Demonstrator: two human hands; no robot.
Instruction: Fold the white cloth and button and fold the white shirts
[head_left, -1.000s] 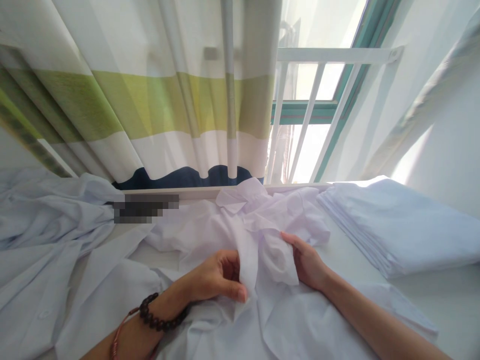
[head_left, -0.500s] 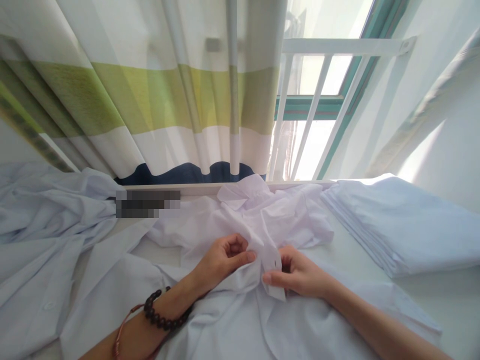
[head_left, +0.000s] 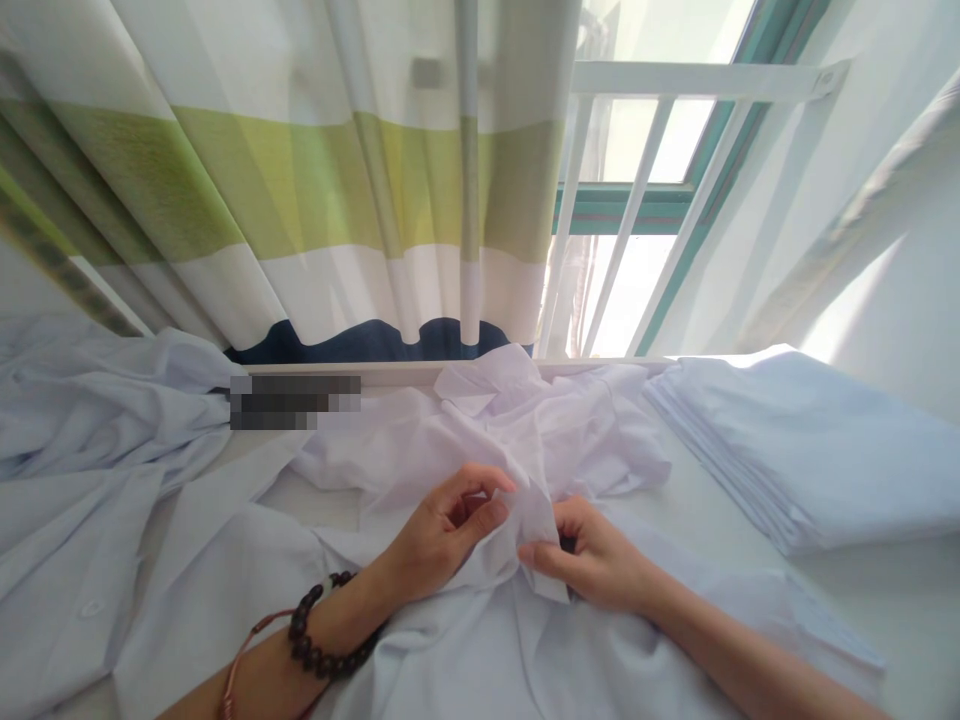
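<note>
A white shirt lies spread in front of me, its collar pointing away towards the far edge. My left hand is closed on the shirt's front, thumb and forefinger pinching the cloth near the middle. Just right of it, my right hand grips the front edge strip of the same shirt between thumb and curled fingers. The two hands are close together but apart. Folds of cloth partly cover the fingertips, and I cannot make out a button between them.
A folded stack of white cloth sits at the right. Crumpled white garments lie at the left, beside a blurred dark patch. Beyond the white surface stand white rails and a striped curtain.
My left forefinger has lifted and stretched forward over the cloth. My right hand keeps its grip on the edge strip, which has turned slightly. The view has tilted a little.
</note>
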